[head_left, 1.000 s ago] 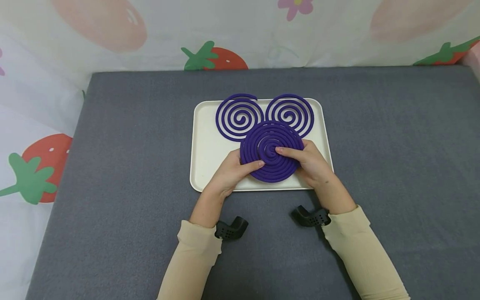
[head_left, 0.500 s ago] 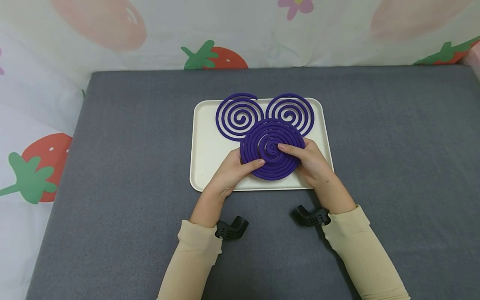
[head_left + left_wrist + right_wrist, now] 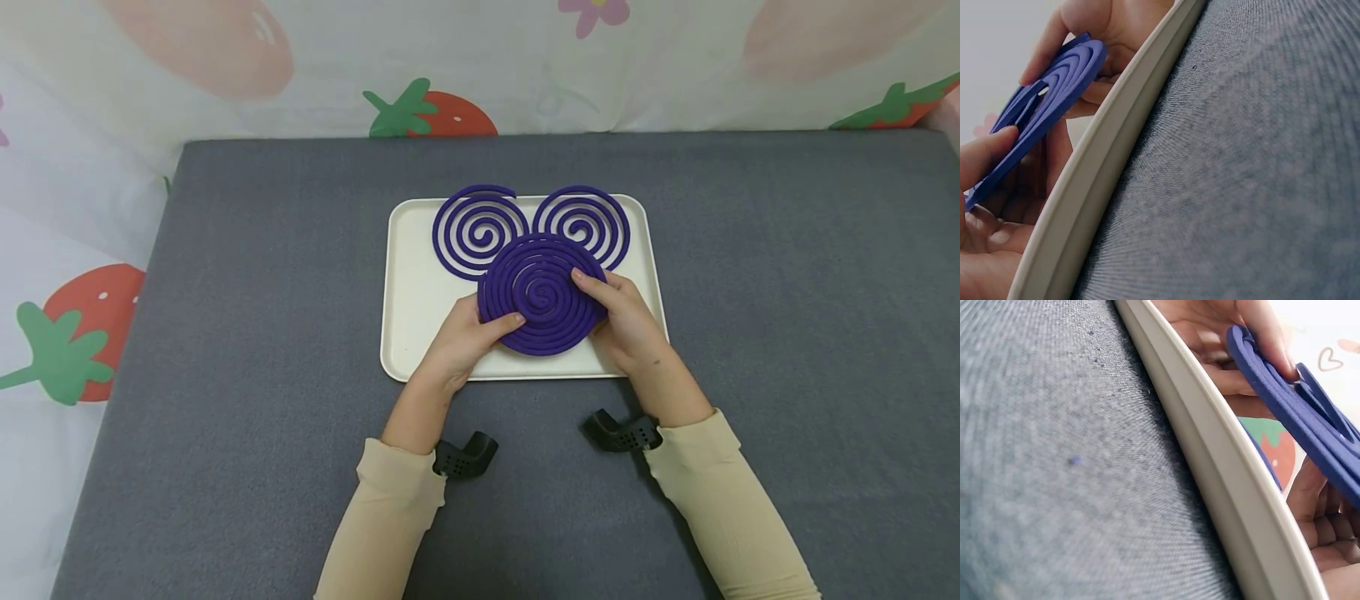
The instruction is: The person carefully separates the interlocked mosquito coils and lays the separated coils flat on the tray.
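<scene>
A tightly wound purple mosquito coil (image 3: 542, 325), its rings close together, is held by both of my hands above the front of a white tray (image 3: 420, 333). My left hand (image 3: 467, 337) grips its left edge, thumb on top and fingers underneath. On the right edge, my right hand (image 3: 628, 321) pinches it the same way, the thumb near the upper right rim. In the left wrist view the coil (image 3: 1054, 94) is tilted, with fingers beneath it. Two looser spiral coils lie at the tray's back: a left one (image 3: 455, 271) and a right one (image 3: 624, 250), both partly covered by the held coil.
The tray rests on a grey cloth-covered table (image 3: 225, 333). In the right wrist view, small blue crumbs (image 3: 1075, 460) lie on the cloth in front of the tray wall (image 3: 1210, 450). A printed curtain (image 3: 315, 50) hangs behind the table. Each wrist bears a black camera mount (image 3: 467, 456).
My right thumb has slid from near the coil's centre outward to its upper right rim. The held coil has shifted slightly toward the back. The two loose coils stay in place.
</scene>
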Motion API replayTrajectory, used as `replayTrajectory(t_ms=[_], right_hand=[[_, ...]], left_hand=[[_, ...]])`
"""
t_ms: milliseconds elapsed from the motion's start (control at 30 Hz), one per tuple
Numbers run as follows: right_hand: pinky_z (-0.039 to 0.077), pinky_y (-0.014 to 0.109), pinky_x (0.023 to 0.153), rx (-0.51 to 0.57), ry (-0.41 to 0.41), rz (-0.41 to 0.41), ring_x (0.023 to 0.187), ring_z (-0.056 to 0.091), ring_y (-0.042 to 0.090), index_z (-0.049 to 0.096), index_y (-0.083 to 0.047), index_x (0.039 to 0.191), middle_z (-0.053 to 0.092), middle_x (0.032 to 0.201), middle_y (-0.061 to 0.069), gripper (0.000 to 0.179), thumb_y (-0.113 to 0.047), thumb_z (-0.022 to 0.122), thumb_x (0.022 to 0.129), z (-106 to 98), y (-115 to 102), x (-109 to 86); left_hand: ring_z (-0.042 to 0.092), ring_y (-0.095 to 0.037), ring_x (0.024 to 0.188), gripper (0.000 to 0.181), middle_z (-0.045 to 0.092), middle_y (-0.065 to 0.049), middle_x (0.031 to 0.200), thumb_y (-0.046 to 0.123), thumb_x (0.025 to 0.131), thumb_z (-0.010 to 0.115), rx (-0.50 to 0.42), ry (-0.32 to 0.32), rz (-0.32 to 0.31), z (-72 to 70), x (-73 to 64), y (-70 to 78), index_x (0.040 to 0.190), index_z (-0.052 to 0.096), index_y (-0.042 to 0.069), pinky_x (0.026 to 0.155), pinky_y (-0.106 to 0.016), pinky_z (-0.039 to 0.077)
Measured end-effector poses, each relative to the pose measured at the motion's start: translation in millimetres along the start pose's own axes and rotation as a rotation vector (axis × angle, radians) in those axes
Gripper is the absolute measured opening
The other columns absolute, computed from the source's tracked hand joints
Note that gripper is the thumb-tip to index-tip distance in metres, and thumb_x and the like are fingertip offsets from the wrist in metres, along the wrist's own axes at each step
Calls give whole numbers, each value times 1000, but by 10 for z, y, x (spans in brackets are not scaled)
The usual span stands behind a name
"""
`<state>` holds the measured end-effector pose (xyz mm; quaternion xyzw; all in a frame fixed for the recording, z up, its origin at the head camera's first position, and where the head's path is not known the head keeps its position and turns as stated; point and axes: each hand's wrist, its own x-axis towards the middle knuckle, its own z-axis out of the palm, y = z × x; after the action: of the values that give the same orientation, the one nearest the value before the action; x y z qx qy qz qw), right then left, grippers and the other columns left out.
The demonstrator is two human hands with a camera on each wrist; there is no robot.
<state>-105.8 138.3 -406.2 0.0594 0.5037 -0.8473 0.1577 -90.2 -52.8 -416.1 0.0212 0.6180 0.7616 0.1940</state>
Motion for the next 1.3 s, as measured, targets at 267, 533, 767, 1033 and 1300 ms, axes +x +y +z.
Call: replayTrajectory(t_ms=[267,533,767,1033,1300], right_hand=[[53,20,66,29,-1,3,74,65,9,69,-11,87,69,83,1,27,-4,45,98,-10,5,14],[53,20,65,35,-28,20,73,65,9,70,-10,85,69,82,1,28,-7,45,99,-24,-1,18],[53,21,66,31,-43,24,74,65,9,69,-10,86,69,82,2,28,-5,44,98,-33,-3,16],[53,21,66,22,-51,15,74,64,11,68,-9,89,68,83,3,31,8,41,91,-28,0,13],[54,23,73,-10,-78,6,82,65,13,64,-7,98,67,91,5,35,17,44,83,-16,-13,-3]], left_hand=[[58,-15,100,41,54,-29,124,-9,88,54,-9,1,-3,4,4,5,128,46,-13,94,-32,47],[59,-14,98,42,55,-28,123,-9,87,55,-1,8,-10,5,6,5,128,47,-14,93,-32,47],[59,-13,95,41,56,-28,121,-9,86,55,2,21,-14,4,12,-9,127,48,-13,90,-29,49],[57,-11,91,40,58,-25,117,-8,86,55,18,71,-5,13,1,5,125,50,-12,82,-23,49],[58,-13,95,41,58,-24,118,-8,84,56,27,98,32,21,1,-9,124,51,-11,88,-27,48]])
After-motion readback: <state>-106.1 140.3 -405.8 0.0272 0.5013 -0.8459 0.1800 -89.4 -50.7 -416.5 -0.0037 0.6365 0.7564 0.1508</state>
